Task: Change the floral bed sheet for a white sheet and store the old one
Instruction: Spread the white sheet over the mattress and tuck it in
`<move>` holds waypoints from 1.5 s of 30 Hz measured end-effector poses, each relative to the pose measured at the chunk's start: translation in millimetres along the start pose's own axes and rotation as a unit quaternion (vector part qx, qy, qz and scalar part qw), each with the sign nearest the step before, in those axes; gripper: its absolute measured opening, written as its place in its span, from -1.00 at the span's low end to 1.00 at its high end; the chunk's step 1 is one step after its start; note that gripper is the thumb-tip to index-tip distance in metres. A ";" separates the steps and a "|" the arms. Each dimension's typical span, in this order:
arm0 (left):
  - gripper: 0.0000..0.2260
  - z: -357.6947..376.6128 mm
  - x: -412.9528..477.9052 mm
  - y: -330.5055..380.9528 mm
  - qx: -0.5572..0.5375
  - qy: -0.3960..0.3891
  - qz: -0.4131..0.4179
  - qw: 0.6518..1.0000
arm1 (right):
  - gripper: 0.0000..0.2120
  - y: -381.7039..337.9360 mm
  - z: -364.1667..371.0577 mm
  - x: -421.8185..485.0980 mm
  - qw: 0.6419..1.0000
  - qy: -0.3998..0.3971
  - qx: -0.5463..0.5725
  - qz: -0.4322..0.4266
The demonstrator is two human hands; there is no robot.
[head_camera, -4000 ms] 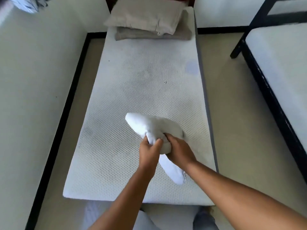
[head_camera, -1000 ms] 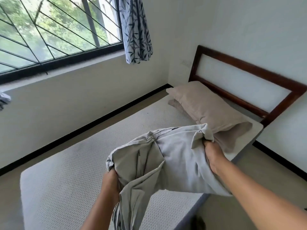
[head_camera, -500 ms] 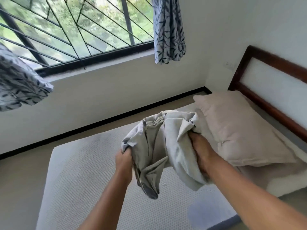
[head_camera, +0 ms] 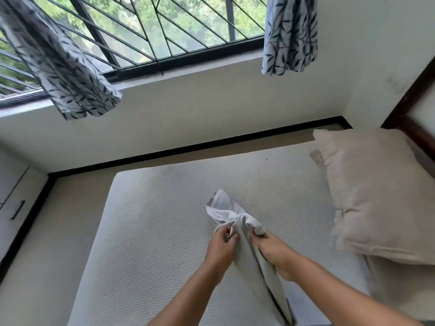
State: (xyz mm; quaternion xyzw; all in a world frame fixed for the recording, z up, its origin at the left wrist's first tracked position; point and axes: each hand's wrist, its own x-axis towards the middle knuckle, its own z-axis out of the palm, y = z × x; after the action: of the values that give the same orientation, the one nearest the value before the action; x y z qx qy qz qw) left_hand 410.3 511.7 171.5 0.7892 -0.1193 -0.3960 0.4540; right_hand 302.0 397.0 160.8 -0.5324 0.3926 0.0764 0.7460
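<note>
Head view: both forearms are stretched forward, close together, over the mattress (head_camera: 153, 220). The sheet (head_camera: 223, 208) is gripped by both hands. The left hand (head_camera: 222, 243) is curled round a fold, with the thumb pinching it. The right hand (head_camera: 274, 251) is closed on the bunched cloth just beside it. The sheet is white, soft and crumpled, with a rumpled lump beyond the knuckles and a long flat tail hanging between the forearms. It is held over the middle of the mattress; whether it touches the surface cannot be told. The mattress is bare, pale and covered in a fine honeycomb knit. A beige, wrinkled pillow (head_camera: 376, 196) lies at its right end, by a dark wooden headboard (head_camera: 416, 135). Leaf-printed curtains (head_camera: 289, 34) hang at the barred window (head_camera: 164, 31).
</note>
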 end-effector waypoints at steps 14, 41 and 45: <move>-0.57 -79.3 -7.1 -58.4 0.021 -0.036 -0.249 0.968 | -0.62 -53.0 -68.5 45.8 0.951 0.157 0.264 0.023; -0.56 -30.2 9.7 -5.8 -0.398 0.018 -0.183 0.899 | -0.49 39.6 -58.0 27.7 0.981 0.128 -0.073 0.128; -0.48 -7.8 -8.8 -14.7 -0.338 -0.055 -0.199 0.918 | -0.53 27.8 -5.0 28.2 0.988 -0.019 0.028 0.148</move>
State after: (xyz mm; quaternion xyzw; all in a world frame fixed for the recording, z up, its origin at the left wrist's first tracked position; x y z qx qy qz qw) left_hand 407.7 529.6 166.2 0.5732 0.1561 -0.5379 0.5981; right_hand 303.9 395.9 120.9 -0.4460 0.4547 0.1849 0.7484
